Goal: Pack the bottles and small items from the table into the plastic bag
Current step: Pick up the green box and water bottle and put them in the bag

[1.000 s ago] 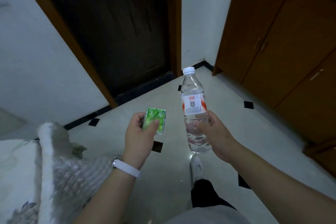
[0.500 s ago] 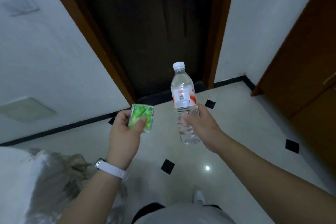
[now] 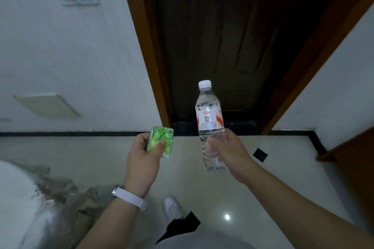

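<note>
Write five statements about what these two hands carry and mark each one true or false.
1. The right hand grips a clear plastic water bottle that stands upright. True.
2. The left hand holds a small green printed packet. True.
3. The bottle's cap is off. False: a white cap sits on its neck.
4. The left wrist is bare. False: it wears a white-strapped watch.
5. The packet touches the bottle. False: floor shows between them.
</note>
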A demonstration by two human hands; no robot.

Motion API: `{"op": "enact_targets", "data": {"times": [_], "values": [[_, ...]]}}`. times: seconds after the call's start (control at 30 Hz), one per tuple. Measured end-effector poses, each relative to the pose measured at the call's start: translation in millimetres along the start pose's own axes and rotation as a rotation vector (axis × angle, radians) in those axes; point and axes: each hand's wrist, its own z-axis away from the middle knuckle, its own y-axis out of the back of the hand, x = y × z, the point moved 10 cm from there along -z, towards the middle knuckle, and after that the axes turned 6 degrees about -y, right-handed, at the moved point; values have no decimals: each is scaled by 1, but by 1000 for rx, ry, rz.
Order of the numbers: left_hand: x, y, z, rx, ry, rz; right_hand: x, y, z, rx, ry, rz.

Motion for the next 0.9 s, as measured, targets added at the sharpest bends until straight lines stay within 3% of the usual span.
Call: {"op": "enact_targets", "data": {"times": [0.3, 0.63, 0.9], "values": [[24, 52, -178, 61, -72, -6, -107, -106, -129, -59, 21, 37], [-12, 115, -281, 264, 23, -16, -163, -233, -232, -323, 57, 134], [1, 185, -370, 504, 47, -208, -230, -350, -338, -592, 95, 156]]}}
